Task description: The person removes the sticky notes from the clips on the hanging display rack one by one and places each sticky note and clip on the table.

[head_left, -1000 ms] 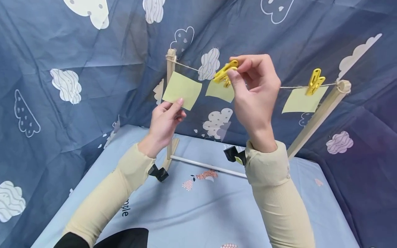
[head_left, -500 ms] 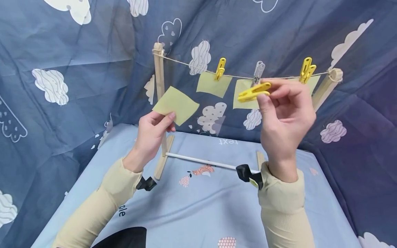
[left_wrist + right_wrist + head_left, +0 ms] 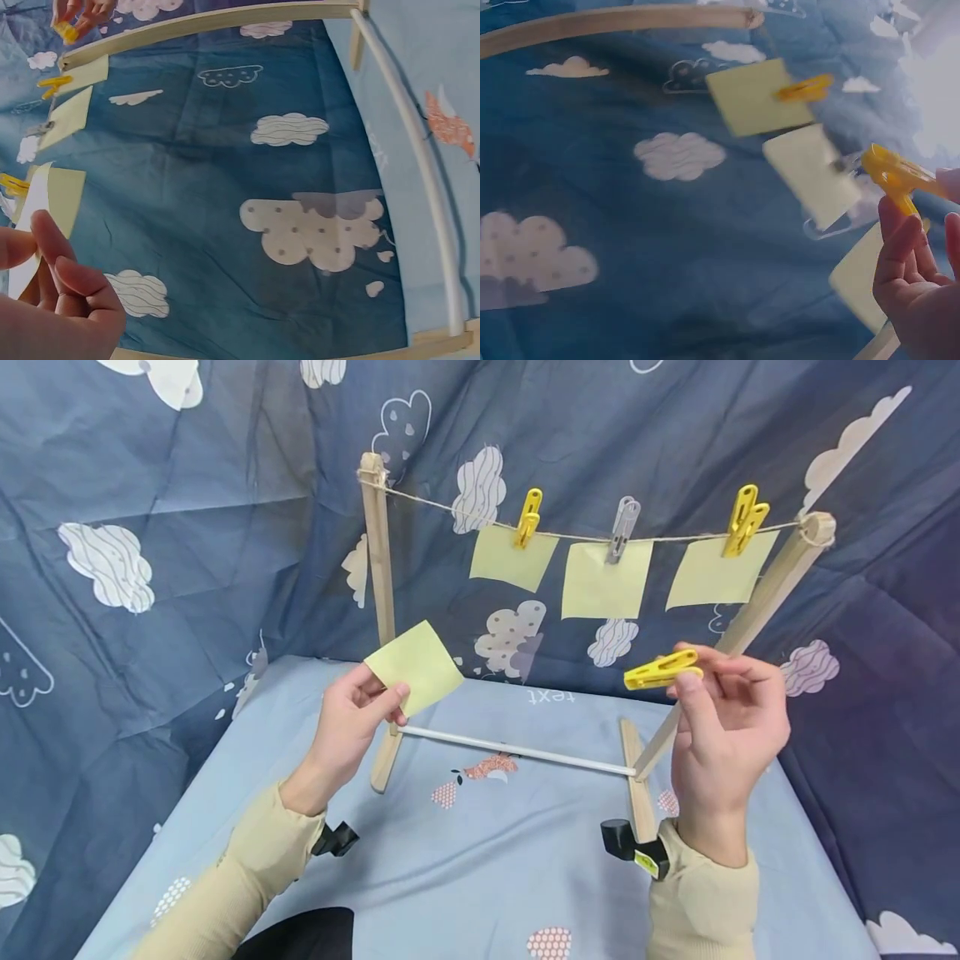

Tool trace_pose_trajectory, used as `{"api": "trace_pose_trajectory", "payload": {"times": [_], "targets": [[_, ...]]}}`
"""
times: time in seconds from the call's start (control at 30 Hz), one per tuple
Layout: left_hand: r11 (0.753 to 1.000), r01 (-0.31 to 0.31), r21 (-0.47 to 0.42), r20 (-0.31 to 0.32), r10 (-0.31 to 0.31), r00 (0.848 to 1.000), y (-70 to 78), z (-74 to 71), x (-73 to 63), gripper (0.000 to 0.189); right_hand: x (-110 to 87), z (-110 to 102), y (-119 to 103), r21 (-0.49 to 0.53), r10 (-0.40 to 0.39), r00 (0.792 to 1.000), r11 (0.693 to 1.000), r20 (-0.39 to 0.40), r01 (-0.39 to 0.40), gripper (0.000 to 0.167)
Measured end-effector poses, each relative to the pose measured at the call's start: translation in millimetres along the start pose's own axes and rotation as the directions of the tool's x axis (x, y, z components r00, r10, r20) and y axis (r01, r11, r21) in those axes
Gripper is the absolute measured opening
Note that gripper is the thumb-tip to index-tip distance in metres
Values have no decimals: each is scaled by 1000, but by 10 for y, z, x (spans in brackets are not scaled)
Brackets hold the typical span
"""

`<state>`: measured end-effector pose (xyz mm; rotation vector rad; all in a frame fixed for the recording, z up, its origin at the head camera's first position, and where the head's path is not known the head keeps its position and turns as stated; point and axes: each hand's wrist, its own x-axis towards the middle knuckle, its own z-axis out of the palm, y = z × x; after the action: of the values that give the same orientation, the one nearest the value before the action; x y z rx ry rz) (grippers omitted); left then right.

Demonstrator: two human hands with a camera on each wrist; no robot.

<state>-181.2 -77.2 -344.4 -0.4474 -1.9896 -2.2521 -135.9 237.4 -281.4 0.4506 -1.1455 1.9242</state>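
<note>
My left hand point(image 3: 352, 722) pinches a square yellow paper note point(image 3: 417, 667) by its lower edge, in front of the left wooden post. On the right, my right hand point(image 3: 727, 727) holds a yellow clothespin point(image 3: 662, 670) between thumb and fingers, below the string. Three more yellow notes hang along the string point(image 3: 442, 507). A yellow clothespin point(image 3: 528, 518) clips the left note point(image 3: 513, 557), a clear grey clothespin point(image 3: 622, 530) the middle note point(image 3: 606, 581), and another yellow clothespin point(image 3: 746, 521) the right note point(image 3: 720, 570). The left wrist view shows the held note point(image 3: 36, 217) nearly edge-on.
The string runs between a left wooden post point(image 3: 378, 552) and a right wooden post point(image 3: 776, 578). A white rod point(image 3: 517, 752) joins their feet on the light blue printed cloth point(image 3: 480, 852). Dark blue fabric point(image 3: 225, 460) with clouds hangs behind.
My right hand has moved away from the string, right and downward, with the yellow clothespin. My left hand has drawn down and left with its note. The hanging notes have come into full view.
</note>
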Motion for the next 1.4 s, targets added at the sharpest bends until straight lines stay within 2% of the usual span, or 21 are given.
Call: {"api": "trace_pose_trajectory", "payload": {"times": [0.17, 0.3, 0.4, 0.47, 0.53, 0.63, 0.73, 0.8, 0.83, 0.9, 1.0, 1.03, 1.07, 1.1, 1.23, 1.3, 1.4], "targets": [[996, 73, 48, 18, -74, 997, -133, -58, -38, 39, -184, -293, 119, 64, 157, 988, 985, 16, -157, 24], [987, 134, 92, 37, -138, 990, -245, -91, -65, 39, -335, -505, 208, 39, 260, 966, 965, 9, -260, 23], [973, 184, 143, 59, -194, 979, -343, -117, -93, 39, -436, -641, 264, -61, 346, 938, 936, -18, -346, 23], [958, 213, 191, 85, -232, 969, -418, -137, -119, 40, -508, -730, 297, -158, 415, 908, 894, -57, -419, 23], [942, 235, 240, 112, -268, 957, -500, -156, -145, 41, -581, -819, 330, -280, 483, 869, 823, -111, -493, 23], [922, 259, 289, 146, -310, 940, -613, -181, -184, 41, -687, -961, 375, -441, 562, 808, 688, -180, -577, 25], [897, 297, 327, 159, -362, 919, -740, -202, -214, 44, -786, -1117, 415, -547, 624, 752, 561, -214, -621, 28], [880, 315, 356, 173, -393, 903, -835, -218, -235, 46, -854, -1222, 435, -603, 656, 725, 496, -211, -624, 32], [872, 315, 374, 184, -403, 896, -886, -231, -250, 47, -895, -1277, 446, -630, 669, 717, 474, -196, -615, 33], [856, 316, 410, 214, -427, 879, -992, -262, -280, 46, -977, -1375, 463, -714, 692, 700, 398, -179, -576, 35], [839, 294, 459, 262, -443, 857, -1135, -314, -327, 41, -1093, -1486, 483, -817, 716, 685, 308, -138, -487, 39], [834, 287, 471, 274, -448, 851, -1173, -331, -342, 39, -1126, -1516, 491, -853, 725, 676, 264, -133, -451, 40], [826, 289, 484, 280, -459, 843, -1205, -343, -352, 36, -1152, -1536, 493, -883, 737, 663, 216, -133, -417, 42], [819, 293, 494, 285, -471, 835, -1227, -353, -365, 34, -1173, -1554, 498, -904, 747, 652, 181, -129, -387, 43], [785, 289, 548, 299, -507, 809, -1271, -372, -407, 30, -1237, -1596, 513, -957, 780, 612, 62, -130, -282, 45], [769, 268, 580, 310, -513, 801, -1283, -375, -426, 29, -1261, -1608, 521, -971, 789, 601, 19, -132, -238, 46], [743, 201, 639, 319, -494, 809, -1299, -374, -452, 28, -1288, -1629, 526, -982, 802, 583, -27, -133, -188, 47]]}}
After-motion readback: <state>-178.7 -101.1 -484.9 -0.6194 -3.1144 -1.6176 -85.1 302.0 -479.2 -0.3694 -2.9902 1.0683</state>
